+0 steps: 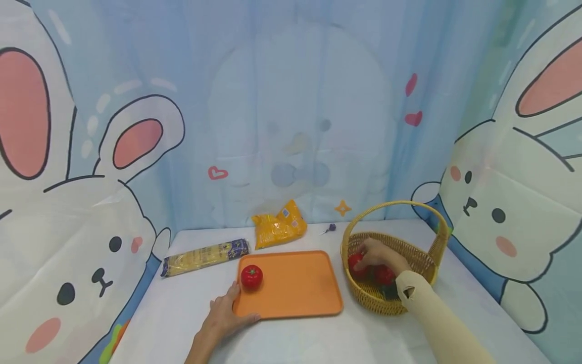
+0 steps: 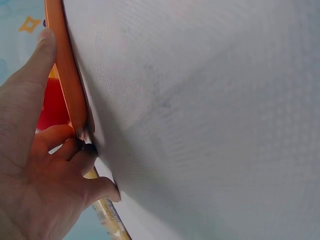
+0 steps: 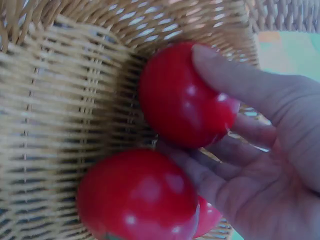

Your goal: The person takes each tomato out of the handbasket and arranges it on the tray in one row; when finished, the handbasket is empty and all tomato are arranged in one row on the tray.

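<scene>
My left hand point(image 1: 223, 313) grips the near left corner of an orange tray point(image 1: 300, 285), thumb along its front rim and fingers at its left side. On the tray's left part sits a red tomato point(image 1: 251, 277) with a green top. Over at the right, my right hand point(image 1: 382, 254) reaches down into a wicker basket point(image 1: 384, 306) with a tall handle. There it holds a tomato point(image 3: 182, 95), thumb on one side and fingers round the other. A second tomato point(image 3: 137, 195) lies against those fingers, and part of another red thing point(image 3: 206, 217) shows beneath it.
Behind the tray lie a crumpled yellow bag point(image 1: 278, 227) and a small dark purple object point(image 1: 332, 227). A long yellow packet point(image 1: 204, 258) with a dark blue end lies at the left. The basket's handle point(image 1: 395, 203) arches over its opening. A printed curtain point(image 1: 295, 101) hangs behind the table.
</scene>
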`<state>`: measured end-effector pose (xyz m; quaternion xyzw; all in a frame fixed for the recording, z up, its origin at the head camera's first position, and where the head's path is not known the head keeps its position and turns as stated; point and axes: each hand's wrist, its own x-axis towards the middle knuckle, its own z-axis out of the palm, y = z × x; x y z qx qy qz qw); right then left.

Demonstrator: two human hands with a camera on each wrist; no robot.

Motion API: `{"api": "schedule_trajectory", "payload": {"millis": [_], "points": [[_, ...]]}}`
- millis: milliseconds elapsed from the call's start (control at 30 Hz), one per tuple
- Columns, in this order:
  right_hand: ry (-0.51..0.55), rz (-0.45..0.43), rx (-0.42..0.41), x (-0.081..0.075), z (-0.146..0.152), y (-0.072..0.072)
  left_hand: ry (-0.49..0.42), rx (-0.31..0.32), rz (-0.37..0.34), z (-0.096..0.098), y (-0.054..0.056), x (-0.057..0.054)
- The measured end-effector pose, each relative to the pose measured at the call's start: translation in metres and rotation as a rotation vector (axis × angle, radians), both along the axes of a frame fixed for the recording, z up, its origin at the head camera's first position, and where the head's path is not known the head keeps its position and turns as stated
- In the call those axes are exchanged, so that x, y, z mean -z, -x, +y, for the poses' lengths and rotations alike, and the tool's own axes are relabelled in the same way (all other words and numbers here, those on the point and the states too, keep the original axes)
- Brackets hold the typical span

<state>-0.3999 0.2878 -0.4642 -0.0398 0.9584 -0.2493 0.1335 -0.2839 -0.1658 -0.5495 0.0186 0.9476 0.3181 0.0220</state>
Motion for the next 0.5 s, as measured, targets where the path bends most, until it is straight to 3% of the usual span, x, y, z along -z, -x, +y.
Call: {"api": "schedule_trajectory", "payload": {"millis": [133, 500], "points": [[0.036, 0.002, 0.017, -0.002, -0.002, -0.001, -0.002, 0.01, 0.007, -0.001, 0.002, 0.0], [0.317, 0.102, 0.007, 0.01, 0.001, -0.011, -0.005, 0.004, 0.009, -0.001, -0.001, -0.001]]}}
